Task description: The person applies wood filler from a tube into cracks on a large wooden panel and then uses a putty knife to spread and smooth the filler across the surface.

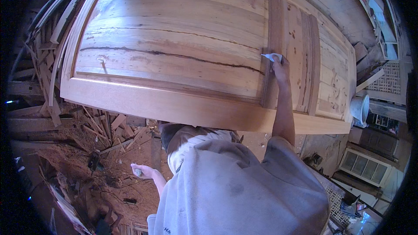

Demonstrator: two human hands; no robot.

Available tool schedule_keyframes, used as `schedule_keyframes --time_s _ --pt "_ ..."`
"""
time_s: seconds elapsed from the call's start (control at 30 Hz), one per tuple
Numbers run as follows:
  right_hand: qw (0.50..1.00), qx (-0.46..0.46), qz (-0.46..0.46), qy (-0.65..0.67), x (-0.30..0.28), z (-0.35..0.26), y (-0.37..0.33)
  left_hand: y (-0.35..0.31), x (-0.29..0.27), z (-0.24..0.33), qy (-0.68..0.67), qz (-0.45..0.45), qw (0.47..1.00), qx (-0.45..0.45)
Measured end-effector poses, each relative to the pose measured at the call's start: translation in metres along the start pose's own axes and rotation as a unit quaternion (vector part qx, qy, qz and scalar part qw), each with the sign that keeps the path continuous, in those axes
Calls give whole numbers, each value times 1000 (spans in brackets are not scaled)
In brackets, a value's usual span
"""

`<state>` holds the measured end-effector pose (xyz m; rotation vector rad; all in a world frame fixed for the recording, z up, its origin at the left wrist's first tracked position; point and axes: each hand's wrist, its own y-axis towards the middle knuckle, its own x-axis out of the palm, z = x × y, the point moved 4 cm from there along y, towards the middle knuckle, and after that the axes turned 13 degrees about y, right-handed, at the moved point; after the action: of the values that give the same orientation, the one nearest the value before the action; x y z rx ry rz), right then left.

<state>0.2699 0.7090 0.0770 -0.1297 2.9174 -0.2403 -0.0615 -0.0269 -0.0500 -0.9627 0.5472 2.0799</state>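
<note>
A large wooden door with framed panels lies flat in front of me. Two dark cracks run lengthwise through its big left panel, the nearer crack being the wider. My right hand is closed around a small white squeeze bottle, held over the crosspiece at the right end of that crack. The bottle's thin nozzle points left. Low at my left side, away from the door, my left hand has its fingers curled round a small greyish thing that I cannot make out. A small pale object stands on the panel's left part.
Wood offcuts and stacked strips crowd the left. Reddish sawdust covers the floor below, with dark tools or cords on it. A white bucket stands by the door's right end, and a white paned frame leans further right.
</note>
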Motion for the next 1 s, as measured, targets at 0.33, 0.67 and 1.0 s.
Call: schedule_keyframes --time_s 0.33,0.67,1.0 --pt "998 -45 -23 -31 -2 14 14 -6 -2 9 -1 -20 1000 -15" --pt "999 -19 -8 -25 3 10 11 -14 -5 28 -34 -16 999 -7" --pt "999 -12 -27 -31 19 2 9 -11 -6 20 -28 -2 1000 -15"
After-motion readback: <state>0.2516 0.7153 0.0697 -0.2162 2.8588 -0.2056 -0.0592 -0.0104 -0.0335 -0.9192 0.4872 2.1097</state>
